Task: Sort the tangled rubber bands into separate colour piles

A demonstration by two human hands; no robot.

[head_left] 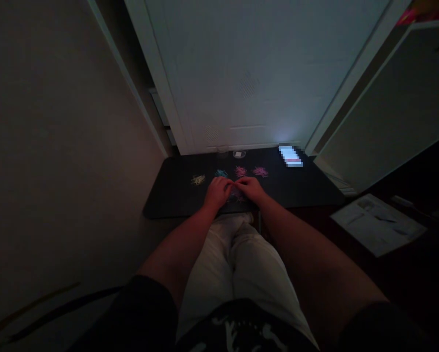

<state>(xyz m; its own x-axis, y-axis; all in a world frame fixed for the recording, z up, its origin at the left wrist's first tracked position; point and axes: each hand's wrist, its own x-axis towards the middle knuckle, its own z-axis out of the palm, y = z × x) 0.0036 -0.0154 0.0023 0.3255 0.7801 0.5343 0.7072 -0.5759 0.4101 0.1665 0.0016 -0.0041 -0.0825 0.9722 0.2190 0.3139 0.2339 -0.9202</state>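
Note:
My left hand point(218, 191) and my right hand point(251, 188) meet at their fingertips over a dark table. Both are closed in a pinch. What they hold, if anything, is too small and dim to make out. Just below the fingertips lies a loose pile of purple and other thin pieces point(237, 194), partly covered by my hands. Beyond them sit small heaps of thin stick-like pieces: a pale yellow heap point(197, 180), a teal heap point(221, 173), a pink heap point(241, 171) and a magenta heap point(260, 171).
The black tabletop point(175, 195) has rounded corners and stands against a white door panel point(263, 58). A small round clear container point(239, 154) sits at its back edge. A lit phone-like screen point(290, 156) lies at the back right. Low on the right is a printed sheet point(379, 225).

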